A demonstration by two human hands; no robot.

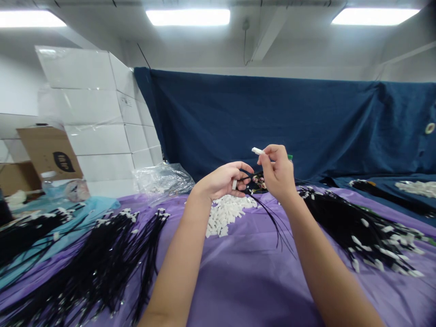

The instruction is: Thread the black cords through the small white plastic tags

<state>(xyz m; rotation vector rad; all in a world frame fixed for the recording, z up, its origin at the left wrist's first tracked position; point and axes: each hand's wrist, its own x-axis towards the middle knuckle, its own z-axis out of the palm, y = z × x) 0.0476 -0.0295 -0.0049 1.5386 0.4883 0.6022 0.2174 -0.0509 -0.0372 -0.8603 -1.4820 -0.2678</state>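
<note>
My right hand (279, 175) is raised at the middle of the view, pinching a small white plastic piece (257, 151) between thumb and fingers. Just left of it, my left hand (223, 178) curls its fingers around a few thin black cords (272, 218), whose loose ends hang down to the right. Another white piece (234, 184) shows between the left fingers; whether it is fixed to a cord I cannot tell. Below my left hand, a pile of loose white plastic pieces (226, 213) lies on the purple cloth (245, 272).
Bundles of black cords with white ends lie at the left (91, 254) and right (347, 218). A crumpled clear plastic bag (163, 179), stacked white boxes (98, 136) and a cardboard box (51, 152) stand behind on the left. A blue curtain (272, 109) hangs across the back.
</note>
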